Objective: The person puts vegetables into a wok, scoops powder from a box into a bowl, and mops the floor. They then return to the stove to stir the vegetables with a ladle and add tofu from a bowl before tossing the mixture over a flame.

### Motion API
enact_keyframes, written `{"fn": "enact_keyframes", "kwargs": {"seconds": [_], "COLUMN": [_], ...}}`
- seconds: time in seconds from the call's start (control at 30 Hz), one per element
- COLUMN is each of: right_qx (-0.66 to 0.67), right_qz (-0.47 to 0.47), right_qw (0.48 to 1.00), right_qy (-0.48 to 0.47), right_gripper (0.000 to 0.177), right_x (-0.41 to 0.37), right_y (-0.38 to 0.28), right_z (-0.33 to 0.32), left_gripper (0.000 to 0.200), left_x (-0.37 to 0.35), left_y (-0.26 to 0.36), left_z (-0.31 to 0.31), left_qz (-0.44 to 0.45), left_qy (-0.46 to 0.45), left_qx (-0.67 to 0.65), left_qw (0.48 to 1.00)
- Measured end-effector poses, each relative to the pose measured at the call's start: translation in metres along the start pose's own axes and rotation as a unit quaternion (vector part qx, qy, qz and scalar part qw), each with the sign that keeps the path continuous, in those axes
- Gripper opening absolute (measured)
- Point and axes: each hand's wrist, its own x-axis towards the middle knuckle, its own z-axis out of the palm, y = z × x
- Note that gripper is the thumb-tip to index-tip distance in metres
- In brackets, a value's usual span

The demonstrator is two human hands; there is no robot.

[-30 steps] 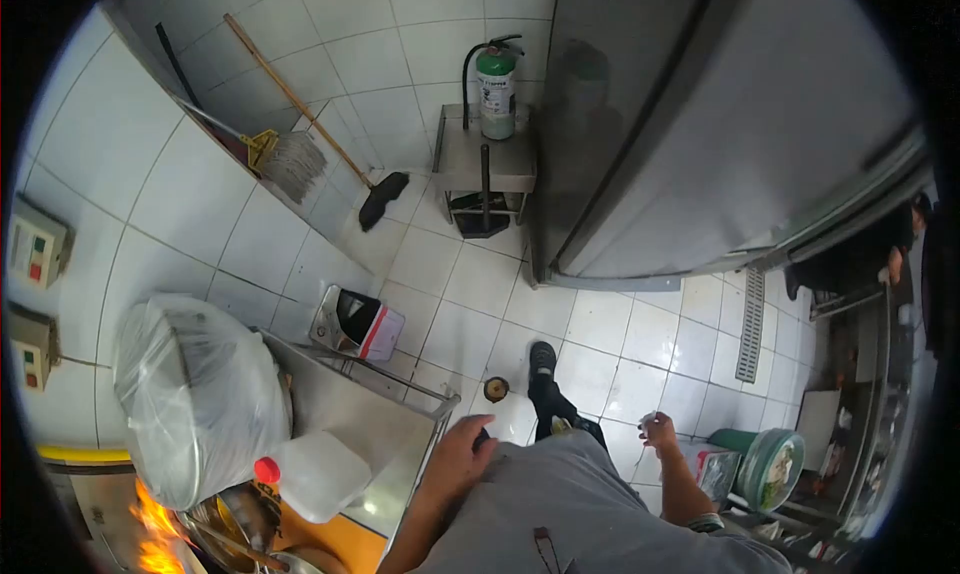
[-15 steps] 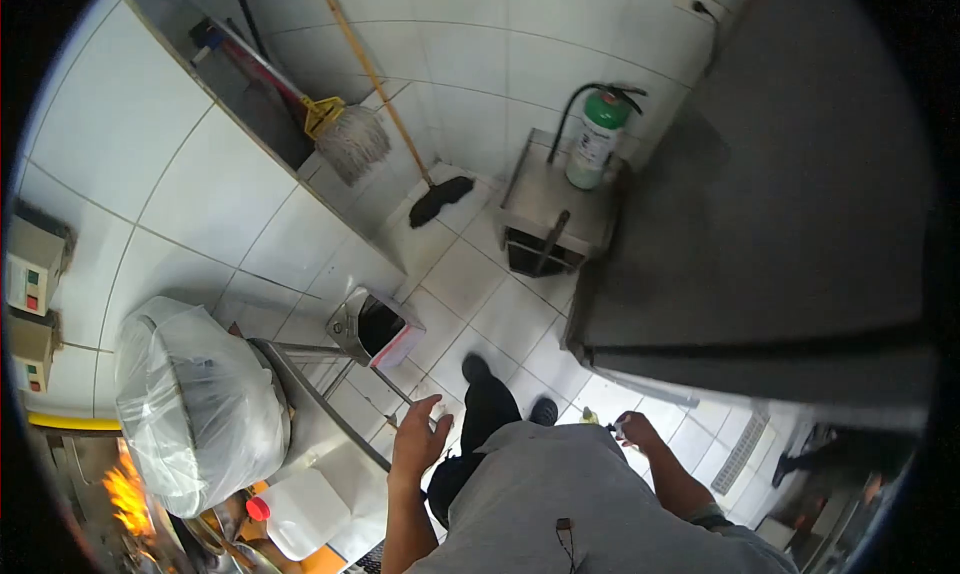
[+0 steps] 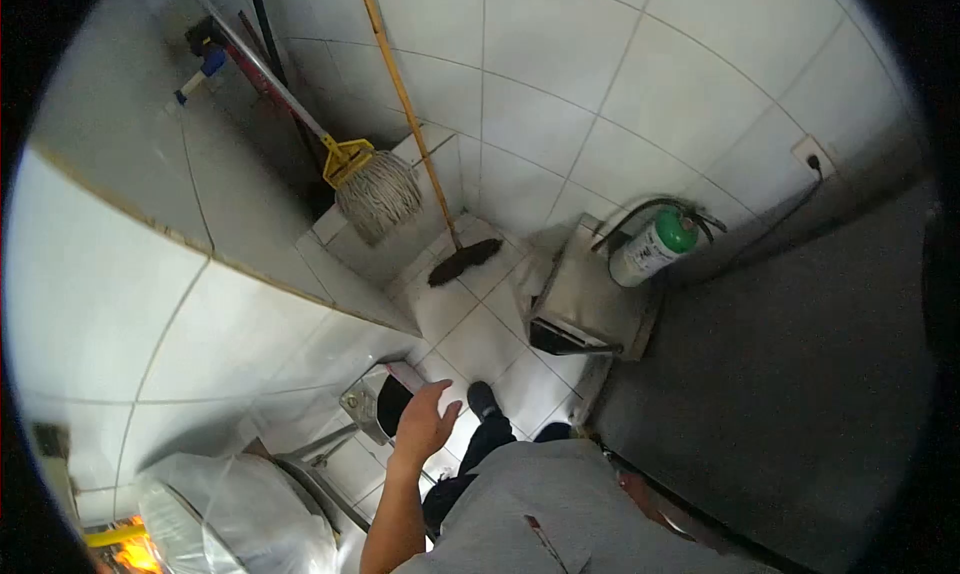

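Observation:
My left hand point(image 3: 426, 421) is raised in front of me with thumb and fingers apart and nothing in it. Just beyond it, lower in the room, stands an open square metal tin point(image 3: 378, 402) with a dark inside. My right forearm shows only in part beside the large dark panel point(image 3: 770, 374); the hand itself is hidden there. Ahead on the floor are a dark broom head point(image 3: 465, 262) on a wooden handle and a string mop point(image 3: 380, 196) with a yellow clamp.
A green-topped extinguisher point(image 3: 652, 248) stands on a metal box point(image 3: 590, 299) at the right. A plastic-covered container point(image 3: 235, 509) is at lower left, with flames point(image 3: 138, 552) beside it. A cable runs from a wall socket point(image 3: 812, 160).
The view has moved forward toward the mop and extinguisher. My left hand is now beside the tin. My right hand, visible before, has gone out of sight, and the white jug has left the view.

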Motion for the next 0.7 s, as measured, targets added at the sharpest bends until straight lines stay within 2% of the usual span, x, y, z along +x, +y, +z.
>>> {"fn": "enact_keyframes", "kwargs": {"seconds": [0.03,0.07,0.1,0.13,0.2,0.23,0.27,0.3,0.33,0.37,0.4,0.43,0.47,0.5,0.53,0.57,0.63,0.67,0.7], "right_qx": [0.031,0.075,0.125,0.242,0.321,0.327,0.319,0.287,0.234,0.226,0.156,0.081,0.066,0.047,0.025,0.007,-0.144,-0.145,-0.143], "right_qz": [-0.004,-0.030,-0.073,-0.149,-0.270,-0.276,-0.357,-0.406,-0.478,-0.486,-0.527,-0.563,-0.574,-0.553,-0.521,-0.526,-0.463,-0.477,-0.495], "right_qw": [0.999,0.994,0.985,0.953,0.907,0.904,0.878,0.867,0.846,0.842,0.825,0.798,0.788,0.768,0.741,0.730,0.817,0.817,0.817], "right_qy": [0.037,0.072,0.097,0.105,0.041,0.019,0.018,-0.031,-0.046,-0.054,-0.128,-0.202,-0.213,-0.319,-0.423,-0.437,-0.313,-0.289,-0.261], "right_gripper": [0.032,0.035,0.037,0.027,0.024,0.022,0.020,0.021,0.022,0.022,0.027,0.032,0.032,0.038,0.043,0.043,0.045,0.045,0.046], "right_x": [0.005,0.008,0.010,0.003,-0.010,-0.027,-0.032,-0.034,-0.044,-0.041,-0.036,-0.028,-0.014,0.003,0.020,0.040,0.082,0.104,0.131], "right_y": [-0.042,-0.088,-0.139,-0.197,-0.302,-0.352,-0.390,-0.422,-0.454,-0.476,-0.498,-0.518,-0.536,-0.552,-0.569,-0.584,-0.605,-0.609,-0.612], "right_z": [-0.020,-0.042,-0.063,-0.093,-0.145,-0.164,-0.172,-0.178,-0.188,-0.186,-0.183,-0.183,-0.185,-0.187,-0.190,-0.194,-0.205,-0.215,-0.225], "left_gripper": [0.039,0.038,0.038,0.039,0.042,0.043,0.045,0.045,0.045,0.046,0.045,0.045,0.042,0.038,0.036,0.035,0.032,0.026,0.021], "left_x": [0.012,0.025,0.037,0.048,0.070,0.081,0.091,0.103,0.114,0.127,0.137,0.145,0.152,0.155,0.146,0.128,0.104,0.092,0.072], "left_y": [0.007,0.017,0.031,0.036,0.049,0.058,0.047,0.054,0.064,0.066,0.052,0.038,0.022,0.003,-0.043,-0.081,-0.081,-0.081,-0.084], "left_z": [-0.006,-0.013,-0.021,-0.021,-0.023,-0.024,-0.011,-0.011,-0.014,-0.018,-0.013,-0.015,-0.021,-0.025,-0.005,0.019,0.026,0.037,0.057], "left_qz": [0.045,0.054,0.020,0.040,0.046,0.031,0.044,0.039,-0.076,-0.188,-0.238,-0.243,-0.241,-0.242,-0.120,-0.002,-0.160,-0.315,-0.327], "left_qy": [-0.005,-0.031,-0.072,-0.082,-0.112,-0.131,-0.116,-0.106,-0.119,-0.126,-0.122,-0.103,-0.104,-0.103,-0.038,0.024,0.105,0.078,0.072], "left_qx": [0.006,-0.009,-0.016,-0.038,-0.101,-0.142,-0.198,-0.198,-0.304,-0.405,-0.404,-0.408,-0.348,-0.286,-0.122,0.056,0.059,0.004,0.064], "left_qw": [0.999,0.998,0.997,0.995,0.988,0.981,0.972,0.974,0.942,0.886,0.875,0.874,0.900,0.921,0.985,0.998,0.980,0.946,0.940]}}
